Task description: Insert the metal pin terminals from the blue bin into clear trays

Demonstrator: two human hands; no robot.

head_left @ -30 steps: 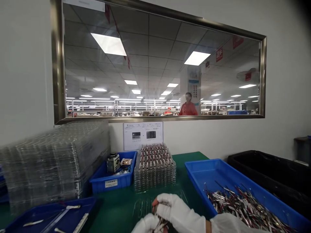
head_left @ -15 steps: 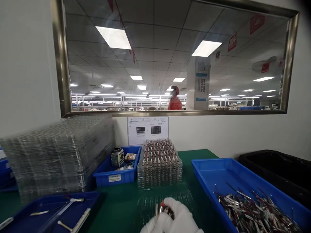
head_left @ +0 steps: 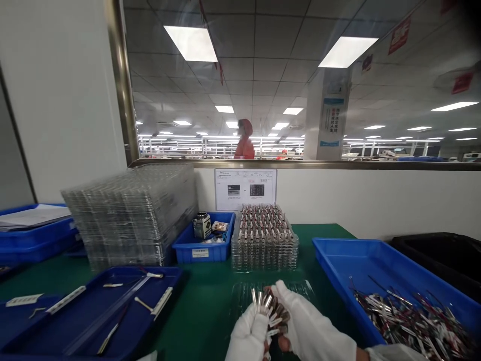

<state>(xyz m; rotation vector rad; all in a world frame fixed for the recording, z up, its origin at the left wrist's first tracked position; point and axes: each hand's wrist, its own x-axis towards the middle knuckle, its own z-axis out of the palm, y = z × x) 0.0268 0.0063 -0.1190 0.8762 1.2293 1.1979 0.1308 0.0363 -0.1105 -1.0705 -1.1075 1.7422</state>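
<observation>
My left hand, in a white glove, is closed around a bunch of small silver cylinders with wires; their shiny ends fan out above the fingers. From the other side my right hand, also gloved, presses its fingers against the same bunch, with bare fingertips showing. Part of the bunch is hidden between the hands. Beneath them lies a clear plastic tray on the green tabletop. Behind it stands a stack of clear trays, its top one filled with rows of similar wired parts.
On the right a blue bin holds a loose heap of wired parts, beside a black container. A tall stack of clear trays, a small blue box and a dark blue tray stand left. A person appears beyond the window.
The view has shifted left and down, so more of both hands shows. The bunch of cylinders is now clearly visible between them. The person behind the window has moved left.
</observation>
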